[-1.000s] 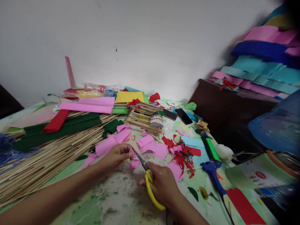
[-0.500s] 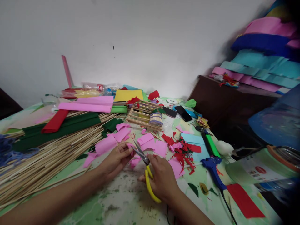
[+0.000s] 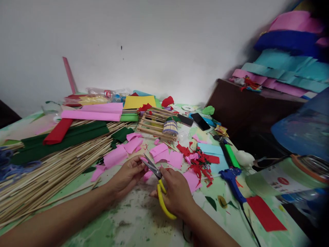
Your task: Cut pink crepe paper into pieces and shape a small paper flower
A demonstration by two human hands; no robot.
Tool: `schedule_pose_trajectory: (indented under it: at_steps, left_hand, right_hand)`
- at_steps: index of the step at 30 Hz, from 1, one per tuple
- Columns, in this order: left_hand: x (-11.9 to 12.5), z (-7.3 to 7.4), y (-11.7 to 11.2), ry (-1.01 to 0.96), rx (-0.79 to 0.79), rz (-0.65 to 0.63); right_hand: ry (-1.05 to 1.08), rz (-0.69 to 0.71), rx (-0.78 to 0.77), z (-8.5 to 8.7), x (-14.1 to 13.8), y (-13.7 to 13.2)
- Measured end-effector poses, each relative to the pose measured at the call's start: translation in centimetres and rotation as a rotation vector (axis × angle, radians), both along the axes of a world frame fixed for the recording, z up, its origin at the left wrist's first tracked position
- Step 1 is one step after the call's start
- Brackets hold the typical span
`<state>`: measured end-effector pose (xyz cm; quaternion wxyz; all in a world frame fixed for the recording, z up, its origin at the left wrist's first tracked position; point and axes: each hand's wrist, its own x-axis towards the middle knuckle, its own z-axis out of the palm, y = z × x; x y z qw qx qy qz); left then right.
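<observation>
Yellow-handled scissors [image 3: 157, 174] in R hand [image 3: 177, 190] grip, blades apart; L hand [image 3: 131, 173] grip pinching pink scrap [image 3: 144, 160], prob. paper.

Plenty of room on the near side of the left hand [image 3: 132, 173] and right hand [image 3: 177, 192], across that stained tabletop [image 3: 128, 219]! But look left: bamboo sticks [image 3: 64, 171] block it. Beyond the scissors [image 3: 160, 202], pink scraps [image 3: 159, 153], then a stick frame [image 3: 156, 133]; right of the grip, red shreds [image 3: 212, 159], the glue gun [image 3: 233, 183] behind.
</observation>
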<state>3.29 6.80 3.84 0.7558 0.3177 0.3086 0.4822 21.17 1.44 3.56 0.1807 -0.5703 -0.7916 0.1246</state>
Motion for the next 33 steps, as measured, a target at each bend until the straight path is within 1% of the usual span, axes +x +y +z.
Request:
schedule_pose_trajectory:
  at_steps: [10,18,27,33]
  left_hand:
    - [-0.11,-0.24,0.37,0.015,-0.007,-0.011]
    - [-0.04,0.01,0.32,0.036,-0.018,-0.004]
    - [-0.31,-0.65,0.57,0.048,0.048,-0.009]
    - [-0.30,-0.50,0.56,0.060,0.055,-0.024]
  right_hand:
    - [0.001,0.010,0.000,0.10,0.03,0.02]
    - [-0.009,0.021,-0.023,0.00,0.12,0.10]
    - [-0.009,0.000,-0.023,0.08,0.00,0.09]
    - [0.007,0.003,-0.030,0.36,-0.01,0.00]
